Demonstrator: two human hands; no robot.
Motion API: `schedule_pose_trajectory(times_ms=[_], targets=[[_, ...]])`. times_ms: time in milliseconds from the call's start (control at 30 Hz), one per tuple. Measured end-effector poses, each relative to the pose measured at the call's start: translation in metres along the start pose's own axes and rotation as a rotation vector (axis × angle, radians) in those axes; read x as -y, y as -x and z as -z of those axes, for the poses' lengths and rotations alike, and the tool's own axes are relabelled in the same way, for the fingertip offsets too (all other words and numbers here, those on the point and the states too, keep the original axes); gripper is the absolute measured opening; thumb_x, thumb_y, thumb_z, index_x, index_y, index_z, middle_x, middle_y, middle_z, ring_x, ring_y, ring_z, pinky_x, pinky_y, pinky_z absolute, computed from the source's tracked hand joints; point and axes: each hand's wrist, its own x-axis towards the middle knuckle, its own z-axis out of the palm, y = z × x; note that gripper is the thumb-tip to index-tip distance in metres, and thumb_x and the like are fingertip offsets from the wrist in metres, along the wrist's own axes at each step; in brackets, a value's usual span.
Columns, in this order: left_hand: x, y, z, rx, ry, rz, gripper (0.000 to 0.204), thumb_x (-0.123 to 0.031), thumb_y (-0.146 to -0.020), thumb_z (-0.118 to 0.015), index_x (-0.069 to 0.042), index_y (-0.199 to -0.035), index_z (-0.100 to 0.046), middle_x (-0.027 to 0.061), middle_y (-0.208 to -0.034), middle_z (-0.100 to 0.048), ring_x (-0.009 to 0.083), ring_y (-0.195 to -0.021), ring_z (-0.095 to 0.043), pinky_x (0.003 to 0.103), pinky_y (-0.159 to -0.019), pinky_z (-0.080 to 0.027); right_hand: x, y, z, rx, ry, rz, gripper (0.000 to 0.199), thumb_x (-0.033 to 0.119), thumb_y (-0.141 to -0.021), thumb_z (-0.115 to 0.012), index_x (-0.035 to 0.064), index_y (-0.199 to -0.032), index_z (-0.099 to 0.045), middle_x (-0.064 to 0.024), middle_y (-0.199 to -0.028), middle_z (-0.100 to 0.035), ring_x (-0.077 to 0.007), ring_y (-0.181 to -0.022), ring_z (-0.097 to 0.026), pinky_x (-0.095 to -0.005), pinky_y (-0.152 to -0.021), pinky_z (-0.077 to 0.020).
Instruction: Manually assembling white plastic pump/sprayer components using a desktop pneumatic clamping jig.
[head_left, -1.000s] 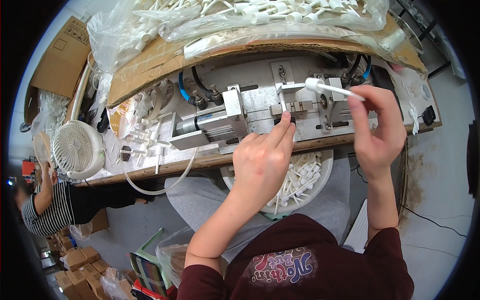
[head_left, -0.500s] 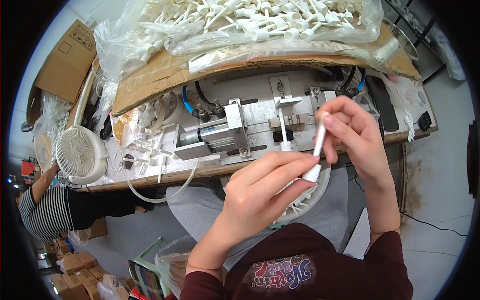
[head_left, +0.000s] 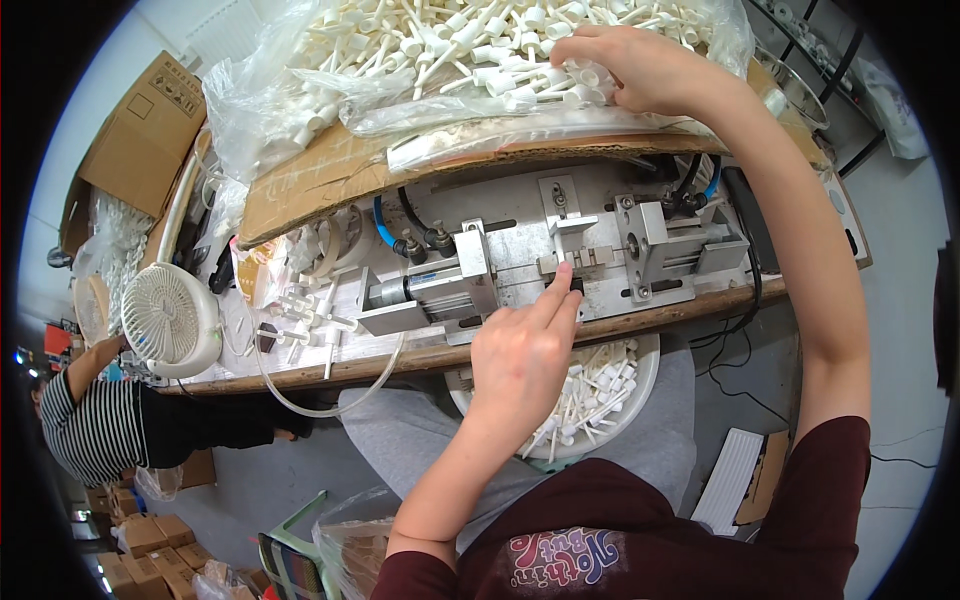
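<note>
The left hand [head_left: 525, 350] has its fingers curled, with a fingertip pressing the shiny metal machine [head_left: 560, 260] at the middle. The right hand [head_left: 640, 65], at 1 o'clock, is bent over smooth white plastic sticks [head_left: 450, 40] in a crinkly clear bag [head_left: 260, 110]; its fingertips are hidden, so I cannot tell its grip.

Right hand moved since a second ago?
Yes. The right hand has gone up and away from the metal press, where it held a white stick, to the bag of white sticks behind it.
</note>
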Motion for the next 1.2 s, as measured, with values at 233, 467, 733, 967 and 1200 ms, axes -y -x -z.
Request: schedule_pose_trajectory(times_ms=[233, 467, 733, 967, 1200], targets=[[0.003, 0.002, -0.002, 0.013, 0.018, 0.026, 0.028, -0.011, -0.073, -0.079, -0.009, -0.101, -0.075, 0.0027, -0.124, -0.070, 0.0214, -0.056, -0.062, 0.030, -0.057, -0.051, 0.001, 0.000, -0.011, -0.065, -0.062, -0.053, 0.041, 0.000, -0.075, -0.068, 0.0101, -0.114, -0.060, -0.0073, -0.107, -0.063, -0.0303, -0.100, -0.064, -0.0427, -0.084, -0.0520], [0.004, 0.002, -0.003, 0.016, 0.051, 0.035, 0.029, -0.012, -0.074, -0.080, -0.009, -0.102, -0.075, 0.0029, -0.124, -0.070, 0.0216, -0.058, -0.064, 0.030, -0.057, -0.052, 0.004, 0.020, 0.013, -0.367, -0.243, -0.175, 0.034, 0.011, -0.076, -0.073, -0.0015, -0.107, -0.068, -0.0179, -0.096, -0.068, -0.0338, -0.091, -0.067, -0.0378, -0.081, -0.0537], [-0.011, -0.008, 0.027, -0.160, 1.039, 0.335, 0.057, 0.009, -0.076, -0.078, 0.004, -0.130, -0.060, 0.0172, -0.123, -0.067, 0.0175, -0.094, -0.069, 0.029, -0.079, -0.060, 0.108, 0.089, -0.007, -0.687, -0.229, 0.140, 0.026, 0.010, -0.074, -0.074, 0.0065, -0.100, -0.071, -0.0082, -0.091, -0.065, -0.0194, -0.069, -0.066, -0.0294, -0.055, -0.0541], [-0.003, 0.006, 0.019, -0.130, 1.100, 0.339, 0.041, 0.007, -0.079, -0.077, 0.006, -0.118, -0.067, 0.0129, -0.110, -0.068, 0.0166, -0.097, -0.069, 0.028, -0.080, -0.061, 0.167, 0.132, -0.035, -0.650, -0.320, 0.163, 0.033, 0.011, -0.069, -0.073, 0.0011, -0.100, -0.069, -0.0161, -0.100, -0.064, -0.0229, -0.071, -0.067, -0.0297, -0.056, -0.0561], [-0.003, 0.011, 0.014, -0.114, 0.744, 0.202, 0.038, -0.001, -0.076, -0.082, 0.002, -0.111, -0.070, 0.0091, -0.103, -0.068, 0.0148, -0.085, -0.070, 0.027, -0.071, -0.059, 0.167, 0.147, -0.042, -0.634, -0.385, 0.040, 0.031, 0.005, -0.075, -0.072, -0.0003, -0.105, -0.071, -0.0190, -0.104, -0.066, -0.0269, -0.080, -0.070, -0.0310, -0.063, -0.0591]])
